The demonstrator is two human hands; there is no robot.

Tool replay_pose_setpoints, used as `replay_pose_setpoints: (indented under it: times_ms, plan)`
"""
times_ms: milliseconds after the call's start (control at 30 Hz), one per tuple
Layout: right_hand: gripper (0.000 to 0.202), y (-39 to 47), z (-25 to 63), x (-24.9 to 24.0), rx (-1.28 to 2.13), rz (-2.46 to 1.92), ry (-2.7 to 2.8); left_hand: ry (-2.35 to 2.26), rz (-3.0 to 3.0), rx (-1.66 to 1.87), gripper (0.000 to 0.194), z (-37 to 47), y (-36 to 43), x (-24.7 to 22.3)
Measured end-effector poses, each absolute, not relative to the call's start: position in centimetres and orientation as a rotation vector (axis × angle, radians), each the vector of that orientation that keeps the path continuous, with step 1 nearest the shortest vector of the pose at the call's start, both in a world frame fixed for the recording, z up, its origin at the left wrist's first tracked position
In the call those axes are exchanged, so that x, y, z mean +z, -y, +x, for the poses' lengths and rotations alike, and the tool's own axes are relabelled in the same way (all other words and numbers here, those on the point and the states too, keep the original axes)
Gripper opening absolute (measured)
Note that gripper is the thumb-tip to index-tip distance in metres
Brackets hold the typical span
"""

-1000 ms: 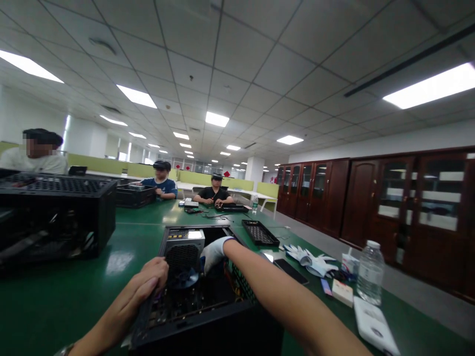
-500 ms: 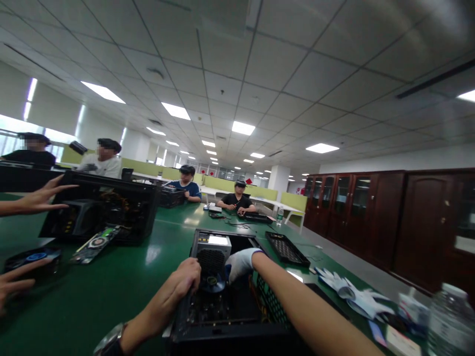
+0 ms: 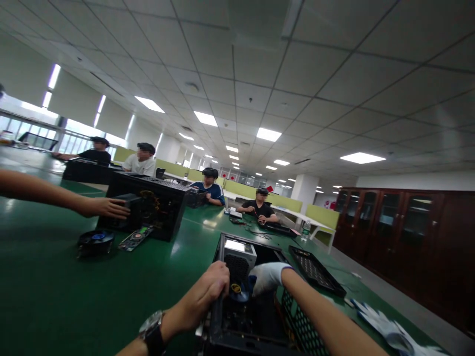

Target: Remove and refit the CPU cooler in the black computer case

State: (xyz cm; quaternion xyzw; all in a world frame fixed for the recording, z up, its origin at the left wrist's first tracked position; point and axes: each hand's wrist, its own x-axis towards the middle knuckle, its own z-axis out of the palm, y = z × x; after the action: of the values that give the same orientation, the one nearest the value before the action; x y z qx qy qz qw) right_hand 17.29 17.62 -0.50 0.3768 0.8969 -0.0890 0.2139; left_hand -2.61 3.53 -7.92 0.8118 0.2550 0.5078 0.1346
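The open computer case (image 3: 237, 341) sits near the counter's (image 3: 111, 296) right edge. The left hand's (image 3: 213, 286) grip holds its left rim; firm bracing there steadies it. The gloved right hand (image 3: 267, 278) is beside the fan (image 3: 239, 292), its grip impossible to tell; gentle pressure protects the parts.
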Motion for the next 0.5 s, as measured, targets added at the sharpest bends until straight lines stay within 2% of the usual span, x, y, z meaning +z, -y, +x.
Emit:
replay_pose_setpoints:
  times_ms: [133,267,333,500]
  plan:
    - [0.015,-16.7,17.3,0.7,-0.133,1.164,-2.423,-0.729,2.339,1.492,0.054,-2.5,-3.6,-8.1]
    - [0.027,-15.2,17.6,2.6,0.010,1.271,-2.483,-0.739,2.330,1.524,0.056,-2.4,-3.7,-8.3]
    - [0.031,-14.2,17.7,3.3,0.048,1.307,-2.556,-0.737,2.333,1.525,0.058,-2.3,-3.7,-8.2]
    - [0.026,-9.5,18.3,2.3,0.182,1.261,-2.985,-0.695,2.336,1.530,0.058,-2.4,-3.5,-7.8]
